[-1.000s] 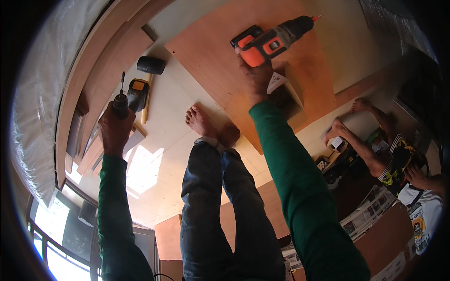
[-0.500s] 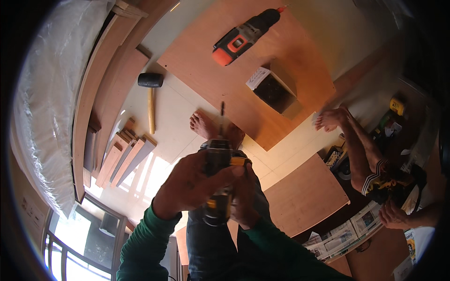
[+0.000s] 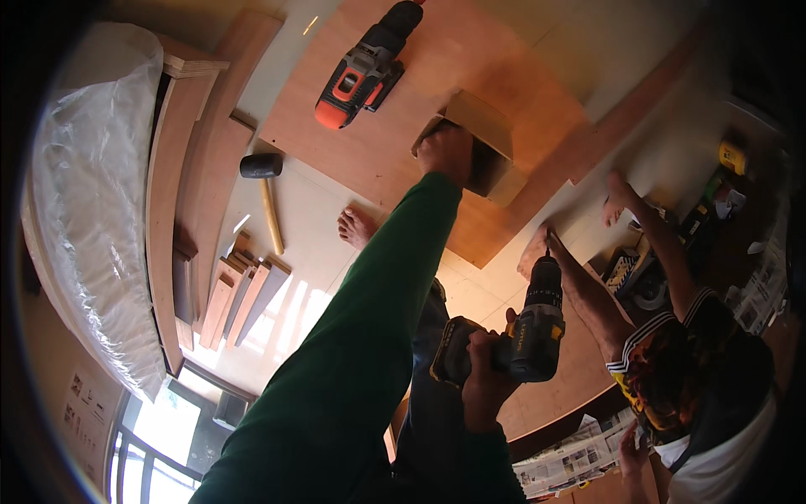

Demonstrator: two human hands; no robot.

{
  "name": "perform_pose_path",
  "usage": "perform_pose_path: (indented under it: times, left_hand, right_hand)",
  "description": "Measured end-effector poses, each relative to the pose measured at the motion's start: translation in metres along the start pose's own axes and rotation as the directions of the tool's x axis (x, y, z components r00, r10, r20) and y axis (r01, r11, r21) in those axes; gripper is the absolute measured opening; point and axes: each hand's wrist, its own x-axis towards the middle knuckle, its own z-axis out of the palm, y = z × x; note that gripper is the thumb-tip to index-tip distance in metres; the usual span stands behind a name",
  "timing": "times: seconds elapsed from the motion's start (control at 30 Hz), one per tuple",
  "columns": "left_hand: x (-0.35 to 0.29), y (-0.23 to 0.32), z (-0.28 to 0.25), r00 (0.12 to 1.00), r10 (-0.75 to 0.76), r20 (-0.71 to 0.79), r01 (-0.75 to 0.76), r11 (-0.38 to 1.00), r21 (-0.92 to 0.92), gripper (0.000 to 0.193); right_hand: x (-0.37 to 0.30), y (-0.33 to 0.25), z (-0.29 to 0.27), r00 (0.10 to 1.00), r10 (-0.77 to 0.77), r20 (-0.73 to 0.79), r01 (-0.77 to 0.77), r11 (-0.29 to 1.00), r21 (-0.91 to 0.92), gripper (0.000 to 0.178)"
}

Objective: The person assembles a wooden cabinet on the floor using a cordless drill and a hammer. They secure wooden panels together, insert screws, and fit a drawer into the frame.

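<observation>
My left hand [image 3: 447,153] reaches far out in a green sleeve, its fingers curled over the rim of a small open cardboard box [image 3: 491,139]. The box stands on a large plywood board [image 3: 395,143] on the floor. My right hand [image 3: 485,382] is closed on the grip of a black and yellow cordless drill [image 3: 529,332], held close to me with its bit pointing up and away. An orange and black cordless drill [image 3: 361,67] lies on the same board, left of the box. What my left fingers hold inside the box is hidden.
A black-headed mallet [image 3: 262,168] and several short wood strips [image 3: 243,294] lie on the floor at left. A plastic-wrapped bundle [image 3: 92,210] sits on stacked boards. My bare foot [image 3: 357,227] is by the board. A co-worker [image 3: 697,378] sits at right, near spread newspapers [image 3: 579,458].
The black and yellow drill went from my left hand, through both hands, into my right hand. My left hand has moved out to the cardboard box, where my right hand was a second ago.
</observation>
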Motion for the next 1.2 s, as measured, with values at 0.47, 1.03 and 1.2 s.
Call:
perform_pose_path:
  times: [0.47, 1.03, 1.2]
  left_hand:
    - [-0.014, -0.025, -0.005, 0.977, 0.192, -0.095, -0.197, 0.980, -0.044, 0.013]
    - [-0.204, -0.151, -0.003, 0.785, -0.396, 0.476, 0.165, -0.607, -0.778, 0.031]
    - [-0.218, -0.154, 0.006, 0.712, -0.308, 0.631, 0.157, -0.806, -0.571, 0.033]
  right_hand:
    - [0.000, -0.027, -0.001, 0.982, -0.062, 0.178, 0.046, 0.995, 0.093, 0.079]
    - [0.011, -0.049, 0.008, 0.844, 0.101, 0.526, -0.009, 0.985, -0.174, 0.026]
    - [0.010, -0.040, 0.029, 0.753, 0.044, 0.656, 0.178, 0.947, -0.267, 0.033]
